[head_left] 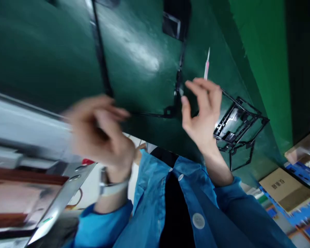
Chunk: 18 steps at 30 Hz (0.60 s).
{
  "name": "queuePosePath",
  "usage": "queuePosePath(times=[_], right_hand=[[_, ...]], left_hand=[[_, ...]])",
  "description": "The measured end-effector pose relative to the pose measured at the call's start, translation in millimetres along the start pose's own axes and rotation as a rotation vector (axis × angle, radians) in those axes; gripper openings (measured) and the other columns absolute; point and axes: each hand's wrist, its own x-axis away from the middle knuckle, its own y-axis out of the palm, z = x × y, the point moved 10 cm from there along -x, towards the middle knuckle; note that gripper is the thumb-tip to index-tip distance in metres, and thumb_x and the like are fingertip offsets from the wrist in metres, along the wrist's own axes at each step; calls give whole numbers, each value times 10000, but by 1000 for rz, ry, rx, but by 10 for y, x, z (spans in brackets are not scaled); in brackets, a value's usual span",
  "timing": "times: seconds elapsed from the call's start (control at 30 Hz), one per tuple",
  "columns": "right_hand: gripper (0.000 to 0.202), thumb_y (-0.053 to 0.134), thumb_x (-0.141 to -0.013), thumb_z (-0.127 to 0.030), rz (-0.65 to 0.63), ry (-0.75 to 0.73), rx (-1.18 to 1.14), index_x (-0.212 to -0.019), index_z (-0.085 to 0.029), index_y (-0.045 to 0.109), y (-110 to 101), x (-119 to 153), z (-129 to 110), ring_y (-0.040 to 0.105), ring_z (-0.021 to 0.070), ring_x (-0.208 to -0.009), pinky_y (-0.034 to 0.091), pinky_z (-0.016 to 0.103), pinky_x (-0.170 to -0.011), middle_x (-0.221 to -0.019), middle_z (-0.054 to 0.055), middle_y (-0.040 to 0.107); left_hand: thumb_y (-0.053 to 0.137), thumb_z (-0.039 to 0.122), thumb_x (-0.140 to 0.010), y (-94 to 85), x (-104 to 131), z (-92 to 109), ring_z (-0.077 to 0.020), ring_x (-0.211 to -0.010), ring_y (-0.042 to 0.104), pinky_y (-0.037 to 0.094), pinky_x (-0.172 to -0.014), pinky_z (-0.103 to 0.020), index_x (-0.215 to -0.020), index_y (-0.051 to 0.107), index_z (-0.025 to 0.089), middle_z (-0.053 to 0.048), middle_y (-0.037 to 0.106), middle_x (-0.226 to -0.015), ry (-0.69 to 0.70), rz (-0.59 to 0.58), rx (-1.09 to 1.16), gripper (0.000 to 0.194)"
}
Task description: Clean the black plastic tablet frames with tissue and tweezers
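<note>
A large thin black frame [100, 57] lies on the green tabletop [134, 79], with a dark panel [174, 20] at its far side. My left hand [100, 127], smeared by motion, is over the table's near edge beside the frame's left corner; its fingers are too blurred to read. Close to the frame's right side is my right hand [203, 106], fingers apart and curved, with a small pale piece near the fingertips that does not look gripped. A pink and white pointed tool [206, 67] lies just beyond my right hand.
Several black frames [237, 127] are piled on the table to the right of my right hand. A cardboard box [286, 189] sits on blue crates at the lower right. Grey and brown equipment [23, 196] stands at the lower left.
</note>
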Motion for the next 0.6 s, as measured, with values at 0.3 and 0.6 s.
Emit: queuePosePath(times=[0.3, 0.6], right_hand=[[307, 545, -1122, -232, -335, -294, 73, -1377, -187, 709, 827, 224, -489, 647, 310, -1094, 539, 507, -1027, -1154, 145, 732], [112, 658, -1092, -223, -127, -515, -191, -1125, -208, 765, 96, 184, -691, 698, 186, -930, 603, 327, -858, -1005, 59, 690]], left_hand=[[383, 555, -1158, -276, 1320, -361, -93, -561, 623, 520, -666, -249, -1162, 801, 178, 33, 645, -610, -134, -45, -132, 562], [465, 652, -1114, -1365, 1434, -559, -143, -755, 685, 602, -839, -330, -1186, 744, 153, -1, 701, -776, -194, 222, -57, 576]])
